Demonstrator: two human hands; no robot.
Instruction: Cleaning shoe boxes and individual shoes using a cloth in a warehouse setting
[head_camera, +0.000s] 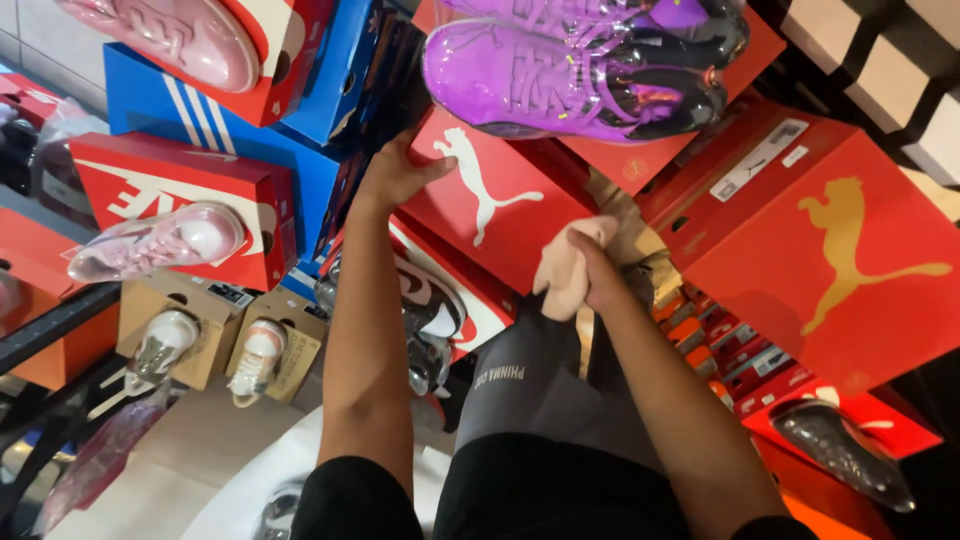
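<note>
Nearest, right hand: my right hand (592, 272) grips a crumpled beige cloth (566, 268).
Left hand: my left hand (397, 172) lies open on the red cardboard shoebox (500, 205).
Above: glossy purple wrapped sneakers (570, 70), probably a pair.

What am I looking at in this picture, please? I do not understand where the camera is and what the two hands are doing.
The camera sits on a person's head and looks down, so both bare arms are that person's own. The left hand lies open against a red shoe box in a stack. The right hand grips a pale pink cloth at that box's lower edge. A purple shoe wrapped in clear film rests on top. More boxes and wrapped shoes stand around, including a blue box.
</note>
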